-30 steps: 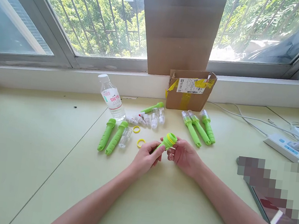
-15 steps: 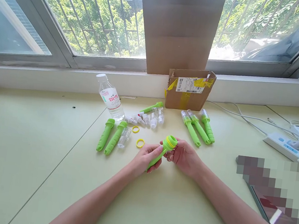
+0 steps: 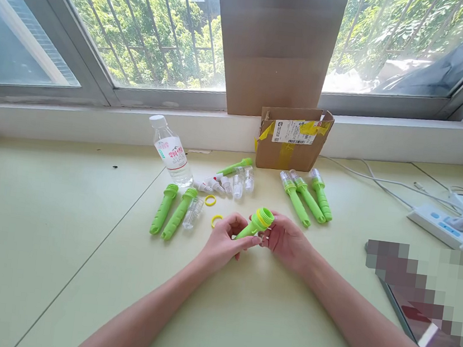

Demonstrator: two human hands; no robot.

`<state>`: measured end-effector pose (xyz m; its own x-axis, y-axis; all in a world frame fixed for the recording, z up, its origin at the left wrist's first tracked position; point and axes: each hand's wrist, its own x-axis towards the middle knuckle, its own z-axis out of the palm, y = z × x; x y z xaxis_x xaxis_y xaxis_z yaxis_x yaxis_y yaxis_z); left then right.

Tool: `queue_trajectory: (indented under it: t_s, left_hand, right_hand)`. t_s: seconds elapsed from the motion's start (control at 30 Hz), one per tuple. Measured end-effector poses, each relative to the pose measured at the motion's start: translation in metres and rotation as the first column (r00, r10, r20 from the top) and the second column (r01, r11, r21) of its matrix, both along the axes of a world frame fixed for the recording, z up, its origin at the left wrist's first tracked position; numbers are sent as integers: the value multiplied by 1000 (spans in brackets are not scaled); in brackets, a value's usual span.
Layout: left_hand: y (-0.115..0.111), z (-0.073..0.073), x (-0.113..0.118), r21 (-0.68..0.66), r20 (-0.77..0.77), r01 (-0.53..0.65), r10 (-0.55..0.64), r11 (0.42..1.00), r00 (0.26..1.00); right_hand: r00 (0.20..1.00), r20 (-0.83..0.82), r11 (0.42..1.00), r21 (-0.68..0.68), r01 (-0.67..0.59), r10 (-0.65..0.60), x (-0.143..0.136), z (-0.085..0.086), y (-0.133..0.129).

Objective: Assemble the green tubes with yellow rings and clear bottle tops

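Observation:
My left hand [image 3: 226, 241] grips a green tube [image 3: 250, 227] with a threaded open end tilted up to the right. A yellow ring [image 3: 265, 218] sits around its neck. My right hand [image 3: 286, 241] has its fingers closed at the tube's neck, partly hidden behind it. Two green tubes [image 3: 163, 210] and a clear cap [image 3: 192, 214] lie to the left. Loose yellow rings [image 3: 210, 200] rest behind my left hand, one partly covered by it. Further back are white-tipped pieces [image 3: 215, 185], clear caps [image 3: 237, 186] and another green tube [image 3: 234, 166].
Three green tubes with clear caps [image 3: 307, 197] lie at the right, before a cardboard box [image 3: 289, 147]. A water bottle [image 3: 172, 154] stands at the back left. A power strip [image 3: 440, 224], cables and a phone [image 3: 420, 320] are on the right.
My left hand has shifted its hold, its thumb now lower and further right along the tube. It now partly covers the nearer loose ring. The right hand has barely moved.

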<state>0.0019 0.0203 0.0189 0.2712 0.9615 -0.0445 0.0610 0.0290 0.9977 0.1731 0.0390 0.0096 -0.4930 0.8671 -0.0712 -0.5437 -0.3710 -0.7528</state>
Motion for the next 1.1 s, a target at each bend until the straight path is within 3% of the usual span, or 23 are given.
queue_trajectory:
  t_s: [0.2, 0.87, 1.1]
  left_hand:
    - [2, 2, -1, -10, -4, -15, 15, 1000, 1000]
    - [0, 7, -2, -28, 76, 140, -138, 990, 988]
    - [0, 6, -3, -98, 78, 195, -187, 976, 979]
  right_hand:
    - [1000, -19, 1000, -2, 7, -7, 0, 0, 1]
    - [1000, -29, 1000, -12, -7, 7, 1, 0, -1]
    - [999, -26, 999, -22, -36, 35, 1, -2, -2]
